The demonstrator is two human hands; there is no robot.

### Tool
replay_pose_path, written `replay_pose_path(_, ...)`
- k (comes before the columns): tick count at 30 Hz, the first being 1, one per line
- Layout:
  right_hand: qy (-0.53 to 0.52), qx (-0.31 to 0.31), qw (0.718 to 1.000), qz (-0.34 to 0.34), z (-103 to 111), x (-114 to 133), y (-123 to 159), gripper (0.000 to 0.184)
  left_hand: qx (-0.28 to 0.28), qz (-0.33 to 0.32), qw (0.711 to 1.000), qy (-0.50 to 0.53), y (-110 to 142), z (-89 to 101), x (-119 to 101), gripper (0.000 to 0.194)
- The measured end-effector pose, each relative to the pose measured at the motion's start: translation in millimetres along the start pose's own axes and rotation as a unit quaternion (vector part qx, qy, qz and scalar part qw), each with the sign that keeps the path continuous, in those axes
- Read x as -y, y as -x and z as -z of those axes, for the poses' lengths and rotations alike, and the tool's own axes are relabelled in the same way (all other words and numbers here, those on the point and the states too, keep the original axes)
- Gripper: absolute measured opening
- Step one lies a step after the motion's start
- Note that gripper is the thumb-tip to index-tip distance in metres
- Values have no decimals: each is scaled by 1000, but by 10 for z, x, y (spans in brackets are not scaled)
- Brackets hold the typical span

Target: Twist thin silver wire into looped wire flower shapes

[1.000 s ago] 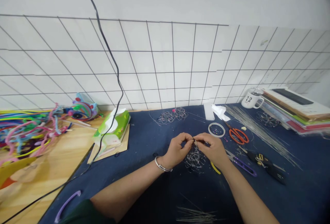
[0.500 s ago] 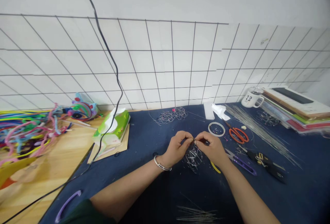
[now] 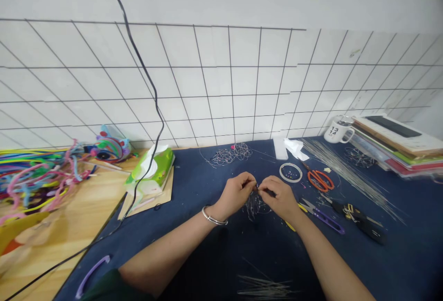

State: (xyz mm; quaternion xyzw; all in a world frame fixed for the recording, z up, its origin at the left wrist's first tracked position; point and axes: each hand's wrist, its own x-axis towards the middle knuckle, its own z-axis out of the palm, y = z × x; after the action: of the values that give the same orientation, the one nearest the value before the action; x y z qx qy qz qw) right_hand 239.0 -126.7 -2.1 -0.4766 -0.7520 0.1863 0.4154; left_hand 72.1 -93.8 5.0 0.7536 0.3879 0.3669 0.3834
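Both my hands meet over the dark blue cloth. My left hand [image 3: 237, 195], with a silver bangle [image 3: 213, 218] on its wrist, pinches a piece of thin wire work. My right hand [image 3: 279, 197] pinches the same piece from the other side, fingertips close to the left ones. A tangle of silver wire [image 3: 254, 207] hangs beneath the fingers, partly hidden by them. A yellow-handled tool [image 3: 290, 226] lies partly under my right forearm. What sits exactly between the fingertips is too small to make out.
Right of my hands lie a white ring dish [image 3: 290, 172] with beads, orange scissors [image 3: 320, 180], purple snips [image 3: 327, 220], black pliers [image 3: 368, 229] and long wires [image 3: 346, 176]. Wire coils [image 3: 231, 154] sit behind. To the left are a tissue pack [image 3: 152, 167] and a black cable [image 3: 152, 79].
Both hands have shifted slightly up and left, staying close together. The wire tangle moved with them and has turned a little. More of the yellow tool shows past my right wrist.
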Motion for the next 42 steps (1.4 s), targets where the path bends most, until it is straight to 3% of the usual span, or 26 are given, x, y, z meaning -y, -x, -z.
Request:
replay_pose_path(6,-12,-9,999,-50,-83,11,19,12,-28,71,991,114,-6,-96,81,12)
replay_pose_path(12,-33,-15,994,-102,-126,23,19,10,-74,118,948,287,-26,-155,128,10)
replay_pose_path(17,-41,-51,992,-105,-93,64,15,10,-5,131,922,364,-51,-110,116,12)
replay_pose_path(21,-28,-62,994,-89,-95,66,12,9,46,122,918,375,-74,-62,119,15)
replay_pose_path(28,-11,-82,991,-101,-98,45,13,10,39,96,914,391,-99,-3,92,17)
replay_pose_path(38,-12,-85,993,-82,-73,142,6,12,132,157,848,488,-104,41,69,23)
replay_pose_path(40,-12,-82,993,-84,-68,154,10,12,147,157,852,478,-101,49,81,22)
replay_pose_path(42,-6,-87,992,-89,-70,160,16,12,147,142,876,436,-95,50,80,21)
